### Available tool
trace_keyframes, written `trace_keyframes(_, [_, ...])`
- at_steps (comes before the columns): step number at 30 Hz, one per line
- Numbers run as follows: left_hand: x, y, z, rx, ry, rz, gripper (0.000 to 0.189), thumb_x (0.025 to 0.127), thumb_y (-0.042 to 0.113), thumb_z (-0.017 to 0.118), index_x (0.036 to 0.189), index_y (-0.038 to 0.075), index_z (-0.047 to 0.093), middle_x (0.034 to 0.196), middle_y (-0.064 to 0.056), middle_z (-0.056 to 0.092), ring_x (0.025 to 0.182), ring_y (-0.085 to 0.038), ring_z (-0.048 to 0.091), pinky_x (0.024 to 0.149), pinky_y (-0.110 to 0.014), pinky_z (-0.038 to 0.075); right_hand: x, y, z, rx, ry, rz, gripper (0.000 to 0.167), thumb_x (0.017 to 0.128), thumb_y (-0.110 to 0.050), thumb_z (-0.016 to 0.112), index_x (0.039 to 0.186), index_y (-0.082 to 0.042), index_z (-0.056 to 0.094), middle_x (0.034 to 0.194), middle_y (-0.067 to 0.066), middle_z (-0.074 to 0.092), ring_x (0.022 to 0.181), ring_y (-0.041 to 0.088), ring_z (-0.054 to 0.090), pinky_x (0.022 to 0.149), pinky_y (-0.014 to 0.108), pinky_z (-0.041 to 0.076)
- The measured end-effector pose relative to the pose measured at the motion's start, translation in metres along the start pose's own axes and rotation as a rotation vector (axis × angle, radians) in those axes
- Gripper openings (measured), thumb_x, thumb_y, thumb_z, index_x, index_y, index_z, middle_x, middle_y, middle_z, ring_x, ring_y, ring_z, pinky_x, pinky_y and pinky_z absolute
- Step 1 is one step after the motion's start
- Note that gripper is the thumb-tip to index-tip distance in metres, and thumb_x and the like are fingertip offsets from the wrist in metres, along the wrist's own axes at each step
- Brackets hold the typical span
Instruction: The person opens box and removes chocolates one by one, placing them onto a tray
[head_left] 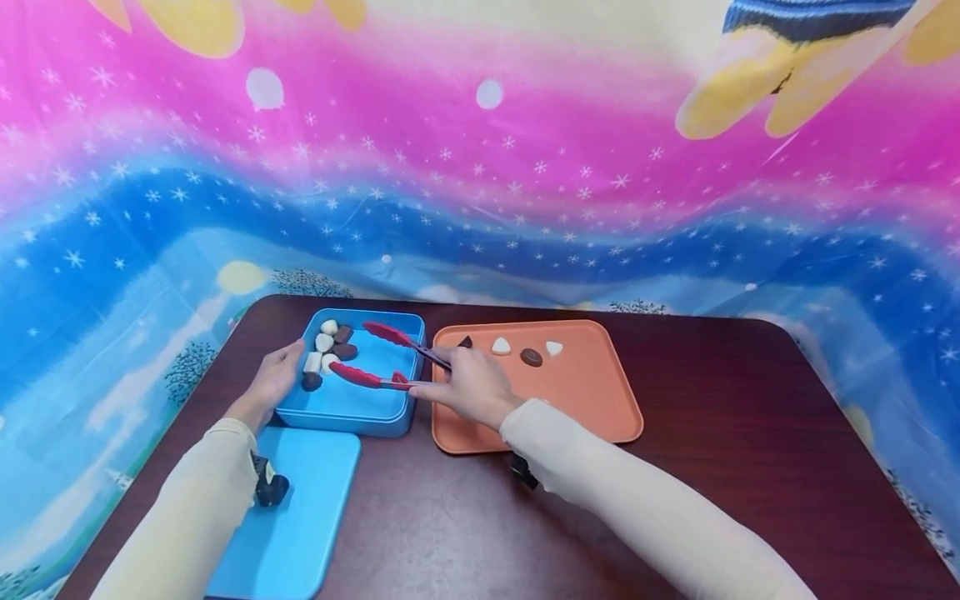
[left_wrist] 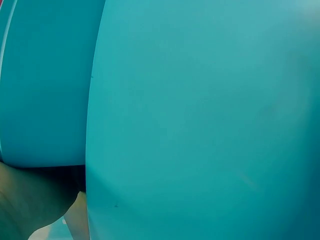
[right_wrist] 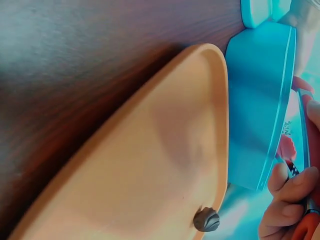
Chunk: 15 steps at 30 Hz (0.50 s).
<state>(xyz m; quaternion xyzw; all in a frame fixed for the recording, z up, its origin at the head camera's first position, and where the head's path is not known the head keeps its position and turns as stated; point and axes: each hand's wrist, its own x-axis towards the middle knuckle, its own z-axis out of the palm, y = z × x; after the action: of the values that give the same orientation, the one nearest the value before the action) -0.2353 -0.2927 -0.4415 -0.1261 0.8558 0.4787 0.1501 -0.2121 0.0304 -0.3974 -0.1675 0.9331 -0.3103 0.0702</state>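
In the head view my right hand (head_left: 476,387) grips a pair of tongs (head_left: 386,333) with red tips, spread wide over a blue box (head_left: 341,423). Nothing is pinched between the tips; the lower one overlaps a white chocolate in this view. Along the box's left side, several white and dark chocolates (head_left: 343,352) lie together. My left hand (head_left: 273,379) holds the left wall of the box, fingers at the rim. In the right wrist view, curled fingers (right_wrist: 295,192) wrap the tongs' handle. The left wrist view is mostly filled by blue surfaces.
Right of the box lies an orange tray (head_left: 577,408) with a few white and dark chocolates (head_left: 531,357) near its far edge. A flat blue lid (head_left: 300,508) rests in front of the box, under the left forearm. A patterned cloth (head_left: 525,192) hangs behind the dark wooden table (head_left: 712,433).
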Motion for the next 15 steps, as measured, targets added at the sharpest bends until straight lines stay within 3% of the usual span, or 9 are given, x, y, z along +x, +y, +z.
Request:
trace_keyframes(3, [0.0,-0.001,-0.001,0.002,0.006,-0.002,0.079,0.106,0.061,0.012,0.162,0.008,-0.001,0.17,-0.023,0.0,0.156,-0.049,0.001,0.123,-0.07,0.01,0.006,-0.005,0.003,-0.033,-0.025,-0.003,0.067,0.085,-0.059,0.074,0.14,-0.023,0.063,0.053,-0.003,0.044,0.043,0.015,0.04,0.038,0.024,0.025])
trace_keyframes(11, [0.003,0.0,0.001,-0.005,0.007,-0.025,0.078,0.106,0.061,0.012,0.163,0.01,-0.001,0.17,-0.022,0.001,0.156,-0.048,0.001,0.123,-0.07,0.01,0.017,-0.012,0.009,-0.129,-0.043,0.017,0.066,0.087,-0.056,0.074,0.143,-0.023,0.06,0.052,-0.002,0.044,0.044,0.017,0.045,0.038,0.024,0.029])
trace_keyframes(15, [0.0,0.002,0.0,0.001,0.005,-0.017,0.077,0.106,0.06,0.011,0.163,0.009,-0.001,0.17,-0.022,0.0,0.156,-0.049,0.0,0.123,-0.071,0.009,0.02,-0.016,0.012,-0.231,-0.052,0.008,0.067,0.09,-0.057,0.07,0.146,-0.023,0.057,0.053,-0.001,0.047,0.044,0.016,0.045,0.038,0.024,0.031])
